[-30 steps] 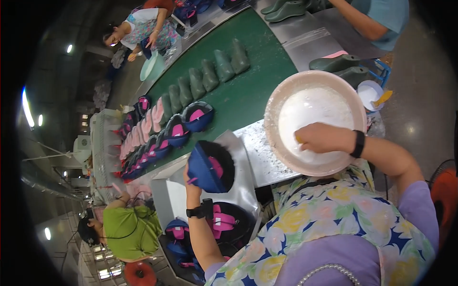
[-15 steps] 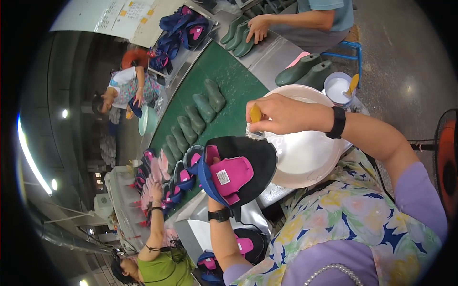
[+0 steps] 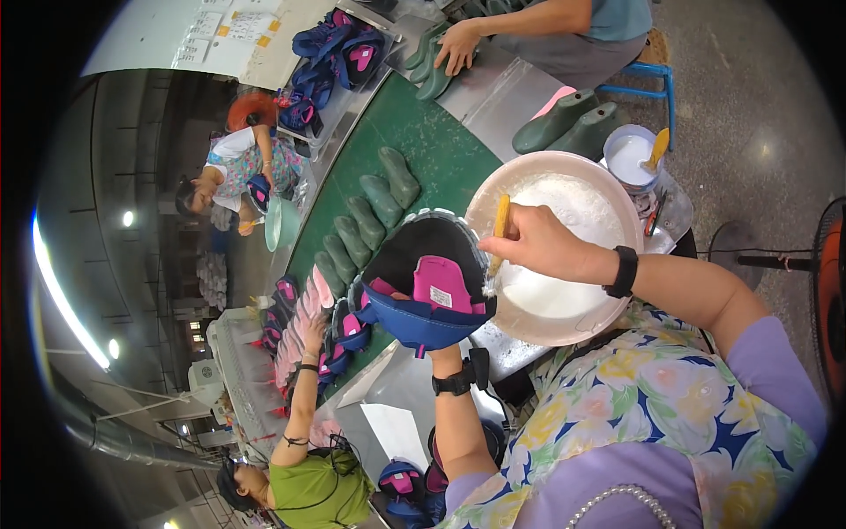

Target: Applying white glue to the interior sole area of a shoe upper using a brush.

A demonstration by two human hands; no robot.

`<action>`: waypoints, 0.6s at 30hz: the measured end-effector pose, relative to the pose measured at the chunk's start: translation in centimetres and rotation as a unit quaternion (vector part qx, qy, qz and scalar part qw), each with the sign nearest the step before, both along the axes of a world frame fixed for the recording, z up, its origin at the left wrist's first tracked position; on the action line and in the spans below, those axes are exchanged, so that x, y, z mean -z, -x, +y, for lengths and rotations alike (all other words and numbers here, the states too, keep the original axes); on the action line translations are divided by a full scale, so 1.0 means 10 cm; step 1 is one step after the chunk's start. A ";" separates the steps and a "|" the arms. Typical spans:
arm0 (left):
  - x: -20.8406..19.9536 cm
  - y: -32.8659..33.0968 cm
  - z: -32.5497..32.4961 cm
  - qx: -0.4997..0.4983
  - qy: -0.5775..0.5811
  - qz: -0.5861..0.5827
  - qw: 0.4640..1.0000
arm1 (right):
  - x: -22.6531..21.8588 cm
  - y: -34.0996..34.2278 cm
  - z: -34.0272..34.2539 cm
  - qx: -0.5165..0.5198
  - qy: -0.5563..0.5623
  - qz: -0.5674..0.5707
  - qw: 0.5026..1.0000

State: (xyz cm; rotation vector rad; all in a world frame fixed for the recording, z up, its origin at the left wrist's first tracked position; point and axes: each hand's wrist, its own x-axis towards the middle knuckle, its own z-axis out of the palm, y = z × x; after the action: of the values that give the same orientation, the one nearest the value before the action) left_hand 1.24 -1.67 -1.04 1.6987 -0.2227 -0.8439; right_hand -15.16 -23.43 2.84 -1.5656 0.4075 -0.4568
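My left hand (image 3: 447, 360) grips a shoe upper (image 3: 421, 322) of navy blue and black with a pink lining and a small white label; the upper hides most of its fingers. A pale wet line runs along the upper's rim. In my right hand (image 3: 545, 240) is a yellow-handled brush (image 3: 501, 217), pinched between thumb and fingers. The brush's lower end is at the upper's right edge. Just right of it, a pale pink basin (image 3: 477, 201) holds white liquid, and my right hand is over its left part.
Green shoe lasts (image 3: 385, 201) stand in a row on the green conveyor belt (image 3: 441, 145). A small white pail (image 3: 627, 182) with another brush (image 3: 657, 148) stands beyond the basin. Several co-workers sit along the belt; one's hand (image 3: 459, 46) touches lasts. A fan (image 3: 828, 291) is at right.
My left hand has turned the upper, so its black edge now faces away and the blue side faces me. My right hand has moved down and right, tilting the brush upright along the rim.
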 end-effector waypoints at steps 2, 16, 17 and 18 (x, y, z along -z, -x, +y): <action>0.03 0.00 -0.06 0.000 0.012 0.019 1.000 | 0.10 -0.02 0.05 -0.014 -0.027 -0.002 1.000; -0.46 -0.33 0.31 -0.023 0.092 0.117 0.989 | -0.15 0.19 -0.23 -0.060 0.103 -0.194 0.974; -0.35 -0.19 0.32 -0.013 0.096 0.129 0.987 | -0.13 0.17 -0.23 -0.066 0.145 -0.257 0.953; -0.29 -0.10 0.27 -0.011 0.100 0.136 0.986 | -0.16 0.12 -0.17 -0.079 0.183 -0.321 0.926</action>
State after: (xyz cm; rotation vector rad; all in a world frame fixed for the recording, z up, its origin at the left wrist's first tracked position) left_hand 2.29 1.01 1.82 1.3808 -0.0975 -0.9914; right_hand -16.39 -25.09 4.39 -1.6791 -0.3266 -0.9202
